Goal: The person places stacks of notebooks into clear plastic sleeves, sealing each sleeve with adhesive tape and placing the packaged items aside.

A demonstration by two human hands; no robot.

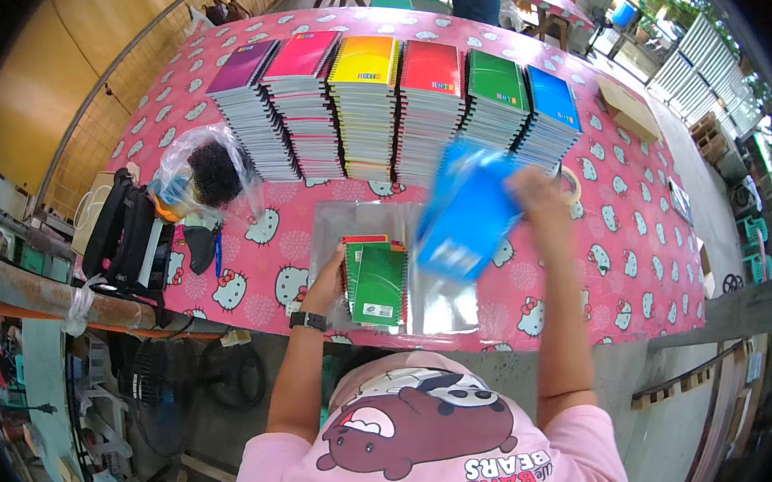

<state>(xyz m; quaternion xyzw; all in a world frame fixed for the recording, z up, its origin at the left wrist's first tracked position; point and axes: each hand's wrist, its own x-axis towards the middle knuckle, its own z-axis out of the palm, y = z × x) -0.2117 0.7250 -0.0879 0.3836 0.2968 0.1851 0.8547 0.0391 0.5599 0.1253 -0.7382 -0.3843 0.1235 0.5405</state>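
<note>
My left hand (328,282) grips the left edge of a small pile of spiral notebooks, with a green notebook (377,281) on top and a red one (368,239) peeking out beneath. The pile lies over clear plastic sheets (453,308) near the table's front edge. Raised to the right of it, a blue notebook (465,215) is smeared by motion; my right hand (539,199) is closed on its right side. Whether it is one notebook or more, I cannot tell. Behind, stacks of spiral notebooks stand in a row: purple, pink, yellow, red (433,71), green and blue (553,98).
The table (254,299) has a pink patterned cover. At left are a clear plastic bag (210,168) with something dark inside, a black bag (119,229) and a blue pen (218,253). A tape roll (571,185) and a flat cardboard box (629,110) lie at right. A person (476,2) stands beyond.
</note>
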